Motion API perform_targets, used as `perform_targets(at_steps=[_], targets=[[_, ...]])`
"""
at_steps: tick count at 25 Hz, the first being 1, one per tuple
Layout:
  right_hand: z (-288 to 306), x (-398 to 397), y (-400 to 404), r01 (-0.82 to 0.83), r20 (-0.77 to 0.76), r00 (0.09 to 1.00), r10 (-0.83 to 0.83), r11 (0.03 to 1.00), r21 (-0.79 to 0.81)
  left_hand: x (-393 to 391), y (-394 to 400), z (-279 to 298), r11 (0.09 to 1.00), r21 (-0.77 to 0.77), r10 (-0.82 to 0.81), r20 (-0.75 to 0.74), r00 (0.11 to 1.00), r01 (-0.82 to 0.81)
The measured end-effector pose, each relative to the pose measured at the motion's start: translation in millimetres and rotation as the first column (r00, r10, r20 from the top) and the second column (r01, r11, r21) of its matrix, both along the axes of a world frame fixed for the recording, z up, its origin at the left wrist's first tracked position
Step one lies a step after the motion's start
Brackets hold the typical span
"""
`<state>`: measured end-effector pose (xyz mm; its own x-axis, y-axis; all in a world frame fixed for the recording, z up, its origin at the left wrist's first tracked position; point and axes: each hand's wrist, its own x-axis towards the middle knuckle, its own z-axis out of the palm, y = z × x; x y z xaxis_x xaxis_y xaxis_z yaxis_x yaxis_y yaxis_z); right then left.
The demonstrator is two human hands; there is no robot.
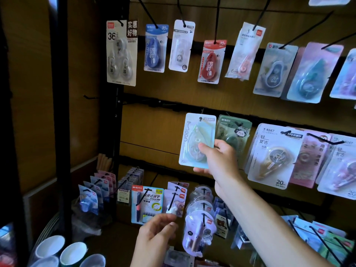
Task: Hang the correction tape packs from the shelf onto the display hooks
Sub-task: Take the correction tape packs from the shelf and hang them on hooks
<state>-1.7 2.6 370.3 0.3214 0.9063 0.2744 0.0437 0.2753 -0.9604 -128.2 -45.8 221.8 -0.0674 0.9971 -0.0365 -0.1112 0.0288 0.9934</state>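
Observation:
My right hand (217, 157) grips the lower right corner of a pale green correction tape pack (194, 137), held upright against the middle row of the display. The pack's hang hole sits at a black hook tip (200, 118). Whether the hook passes through the hole I cannot tell. My left hand (156, 234) hovers low in front of the bottom row, fingers loosely curled, with nothing clearly held. More packs hang on the upper hooks, such as a blue one (155, 48) and a red one (211, 62).
A green panda pack (234, 132) hangs just right of the held pack, then a beige T-9267 pack (273, 157). Bottom hooks carry pens (147, 204) and small packs. White cups (63, 251) stand at lower left. A black post (61, 112) borders the left side.

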Motion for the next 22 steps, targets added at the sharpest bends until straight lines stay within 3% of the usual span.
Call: perform_targets(at_steps=[3,8,11,15,18,20,22], targets=[[-7.8,6.5,25.1,0.018,-0.052,0.998,-0.021,0.998,-0.064,-0.3,1.3,-3.2,1.0,0.015,-0.005,-0.016,1.0,0.005],[-27.8,6.5,38.5,-0.144,-0.228,0.969,0.1,0.972,-0.187,-6.4,5.6,-3.3,0.999,0.053,0.007,-0.046,0.999,-0.004],[-41.4,17.5,22.2,-0.19,-0.256,0.957,0.139,0.964,-0.187,-7.9,2.8,-1.3,0.996,0.085,0.037,-0.03,0.999,-0.034],[-143.8,26.2,-43.3,-0.213,-0.208,0.965,0.159,0.939,-0.271,-25.6,7.2,-18.2,0.989,0.093,0.125,-0.075,0.989,-0.118],[-259.9,29.5,-92.7,-0.342,-0.279,0.937,0.212,0.724,-0.599,-21.7,8.0,-56.5,0.995,0.011,0.1,-0.131,0.986,-0.099],[-321.0,32.6,-97.2,-0.306,-0.259,0.952,0.164,0.576,-0.758,-14.6,3.9,-94.2,0.995,-0.067,0.059,-0.188,0.98,-0.073],[-359.7,35.4,-81.2,-0.247,-0.238,0.968,0.084,0.503,-0.828,-12.3,2.1,-139.6,0.984,-0.171,0.008,-0.266,0.964,-0.055]])
